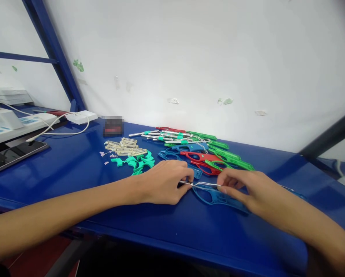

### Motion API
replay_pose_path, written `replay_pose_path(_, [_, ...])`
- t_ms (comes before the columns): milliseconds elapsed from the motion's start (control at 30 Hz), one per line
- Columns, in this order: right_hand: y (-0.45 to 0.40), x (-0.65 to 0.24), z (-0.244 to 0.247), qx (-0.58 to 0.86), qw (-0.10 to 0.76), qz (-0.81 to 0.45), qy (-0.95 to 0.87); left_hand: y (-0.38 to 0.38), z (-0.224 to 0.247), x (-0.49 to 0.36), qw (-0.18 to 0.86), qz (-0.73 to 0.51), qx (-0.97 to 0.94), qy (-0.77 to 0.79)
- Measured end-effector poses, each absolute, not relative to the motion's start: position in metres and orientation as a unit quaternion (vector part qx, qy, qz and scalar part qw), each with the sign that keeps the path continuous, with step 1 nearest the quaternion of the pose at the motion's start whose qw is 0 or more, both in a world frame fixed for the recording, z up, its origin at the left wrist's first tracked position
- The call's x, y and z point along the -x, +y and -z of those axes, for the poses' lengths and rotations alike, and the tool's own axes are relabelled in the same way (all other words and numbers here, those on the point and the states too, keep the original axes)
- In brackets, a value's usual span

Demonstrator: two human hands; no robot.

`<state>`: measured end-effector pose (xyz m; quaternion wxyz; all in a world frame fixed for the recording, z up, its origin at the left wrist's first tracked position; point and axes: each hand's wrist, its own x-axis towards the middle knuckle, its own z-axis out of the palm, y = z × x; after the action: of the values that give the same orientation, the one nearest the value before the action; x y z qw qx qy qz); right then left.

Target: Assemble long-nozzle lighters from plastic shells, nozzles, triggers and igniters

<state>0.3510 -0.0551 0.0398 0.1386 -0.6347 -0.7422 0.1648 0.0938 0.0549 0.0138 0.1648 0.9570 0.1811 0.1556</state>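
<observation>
My left hand (168,181) is closed in a pinch on a thin metal rod, its tip pointing right. From that tip white wires (205,184) run to my right hand (242,184), whose thumb and fingers pinch their far end. Under the wires a blue plastic casing (218,198) with a loop-shaped end lies on the table, partly covered by my right hand. Just behind my hands is a pile of red, green and blue casings (200,156). Metal rods with teal clips (166,136) lie at the back of that pile.
Left of the pile on the blue table (149,227) are teal plastic pieces (136,163), pale yellowish parts (126,147) and small pink bits (103,154). A dark box (113,126) stands behind them. A phone (15,154), white cables and a power strip (5,127) occupy the far left.
</observation>
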Motion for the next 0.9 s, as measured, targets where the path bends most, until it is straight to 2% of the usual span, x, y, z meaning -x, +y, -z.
replay_pose_path(900, [-0.0537, -0.3542, -0.0371, 0.641, 0.111, -0.193, -0.735, 0.0538, -0.0124, -0.0935, 0.131, -0.166, -0.967, 0.143])
